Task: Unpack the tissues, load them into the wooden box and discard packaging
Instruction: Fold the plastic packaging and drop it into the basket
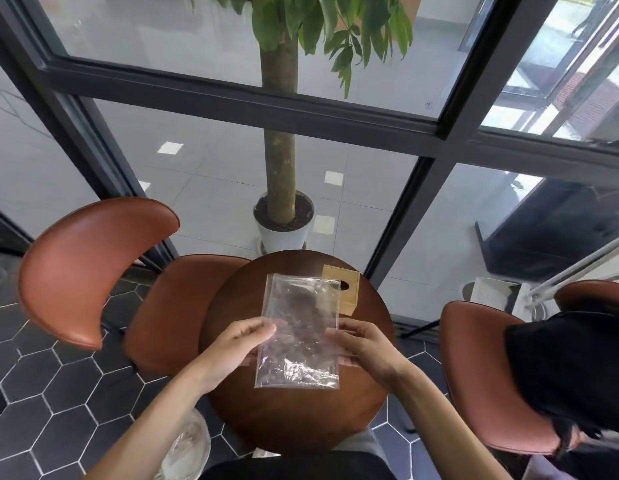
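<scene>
1. A clear, crinkled plastic bag (185, 445) sits low at the left, beside the person's left forearm.
2. The left hand (235, 351) grips the left edge of a flat, transparent, crinkled plastic wrapper (299, 332), thumb on top and fingers curled beneath.
3. The right hand (365, 348) pinches the wrapper's right edge in the same way, so the sheet is held above the round, dark brown wooden table (294, 420) (it looks empty; no tissues show inside).
4. Just beyond the wrapper, on the table's far right part, stands a small, pale wooden tissue box (346, 289) with an oval slot on top; the wrapper overlaps its near left corner in view.
5. Brown leather chairs flank the table: one (93, 268) left, one (481, 375) right, the latter carrying a black bag (571, 375).
6. Farther off, a white pot (284, 233) holds a tree before dark-framed glass.
</scene>
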